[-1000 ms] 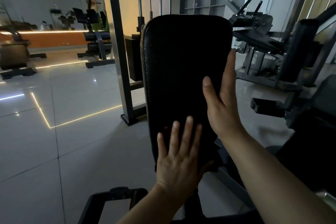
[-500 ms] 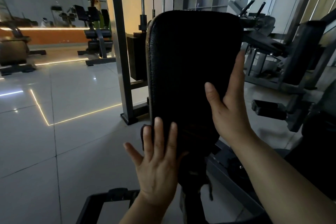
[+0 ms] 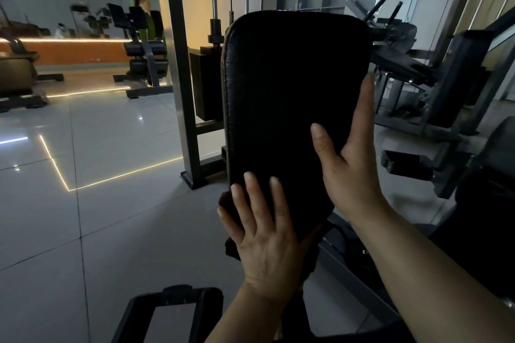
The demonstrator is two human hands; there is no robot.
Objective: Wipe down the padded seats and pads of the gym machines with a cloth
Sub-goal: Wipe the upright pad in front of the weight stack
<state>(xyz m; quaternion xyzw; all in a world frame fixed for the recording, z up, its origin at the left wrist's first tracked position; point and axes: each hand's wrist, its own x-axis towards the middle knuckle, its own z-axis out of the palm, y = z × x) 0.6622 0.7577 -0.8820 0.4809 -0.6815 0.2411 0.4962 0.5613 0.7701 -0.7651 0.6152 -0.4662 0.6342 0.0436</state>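
A tall black padded back pad point(image 3: 281, 86) stands upright in front of me. My left hand point(image 3: 267, 248) presses a dark cloth point(image 3: 226, 207) flat against the pad's lower left corner, fingers straight and spread. The cloth shows only as dark edges around that hand. My right hand point(image 3: 351, 175) rests on the pad's right edge, thumb lying on the front face and fingers stretched up along the side.
A steel upright point(image 3: 181, 78) and a black weight stack point(image 3: 206, 83) stand just behind the pad on the left. Another machine point(image 3: 459, 78) crowds the right side. A black frame handle point(image 3: 172, 301) sits low in front. Glossy tile floor point(image 3: 83, 175) opens to the left.
My left hand slid the cloth leftward across the pad's lower part to the left corner. The right hand stayed on the right edge. The view moved closer.
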